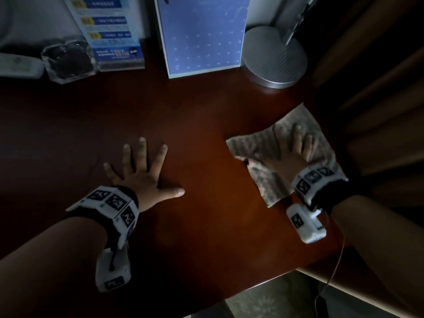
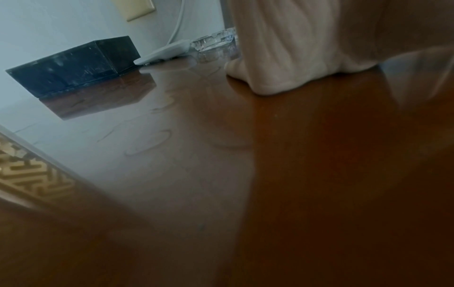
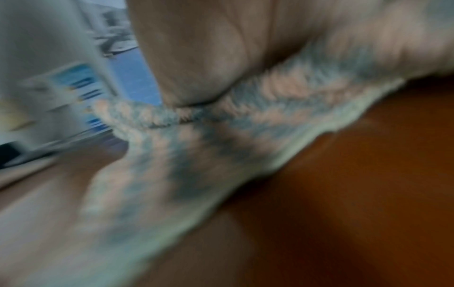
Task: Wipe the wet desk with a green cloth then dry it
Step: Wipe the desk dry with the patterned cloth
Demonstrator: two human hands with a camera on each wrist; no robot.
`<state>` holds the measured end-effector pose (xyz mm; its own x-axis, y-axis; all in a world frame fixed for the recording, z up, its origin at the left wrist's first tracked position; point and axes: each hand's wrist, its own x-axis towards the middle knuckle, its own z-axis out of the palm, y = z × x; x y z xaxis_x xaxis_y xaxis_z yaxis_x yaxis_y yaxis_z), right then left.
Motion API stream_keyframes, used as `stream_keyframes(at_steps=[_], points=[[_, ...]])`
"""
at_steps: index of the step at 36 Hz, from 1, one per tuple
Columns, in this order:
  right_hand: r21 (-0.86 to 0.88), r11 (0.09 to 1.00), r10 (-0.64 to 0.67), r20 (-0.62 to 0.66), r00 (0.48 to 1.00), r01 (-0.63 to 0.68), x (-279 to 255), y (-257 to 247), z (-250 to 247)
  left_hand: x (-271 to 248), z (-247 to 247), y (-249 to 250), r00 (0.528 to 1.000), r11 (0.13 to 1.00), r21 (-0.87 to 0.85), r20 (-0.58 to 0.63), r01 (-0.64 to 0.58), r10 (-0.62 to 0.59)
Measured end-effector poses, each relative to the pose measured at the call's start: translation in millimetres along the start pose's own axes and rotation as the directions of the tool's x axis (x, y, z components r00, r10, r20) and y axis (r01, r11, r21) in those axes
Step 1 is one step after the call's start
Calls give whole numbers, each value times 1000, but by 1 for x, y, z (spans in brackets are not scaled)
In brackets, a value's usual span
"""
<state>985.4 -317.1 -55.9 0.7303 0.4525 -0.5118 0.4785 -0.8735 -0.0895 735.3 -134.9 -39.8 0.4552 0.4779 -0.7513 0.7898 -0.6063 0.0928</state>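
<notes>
Head view looks down; wrist views skim the shared desk (image 1: 206,138) closely.

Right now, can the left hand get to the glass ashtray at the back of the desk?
Probably yes. The left hand lies flat and holds nothing, and the bare desk between it and the glass ashtray shows no obstacle. The white remote lies beside the ashtray, not in the way.

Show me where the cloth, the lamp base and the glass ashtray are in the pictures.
cloth (image 1: 257,145): head view, on its patterned left part, beside the right hand.
lamp base (image 1: 273,58): head view, middle of its round grey top.
glass ashtray (image 1: 67,58): head view, its dark centre.
</notes>
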Motion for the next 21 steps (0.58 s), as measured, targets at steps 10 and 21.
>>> stream_keyframes(at_steps=[10, 21], points=[[-180, 954, -210, 169, 963, 240, -56, -70, 41, 3, 3, -2, 999, 1000, 1, -33, -1, 1], [-249, 896, -362, 72, 929, 368, 29, -152, 11, 8, 4, -2, 999, 1000, -25, -35, 13, -14]])
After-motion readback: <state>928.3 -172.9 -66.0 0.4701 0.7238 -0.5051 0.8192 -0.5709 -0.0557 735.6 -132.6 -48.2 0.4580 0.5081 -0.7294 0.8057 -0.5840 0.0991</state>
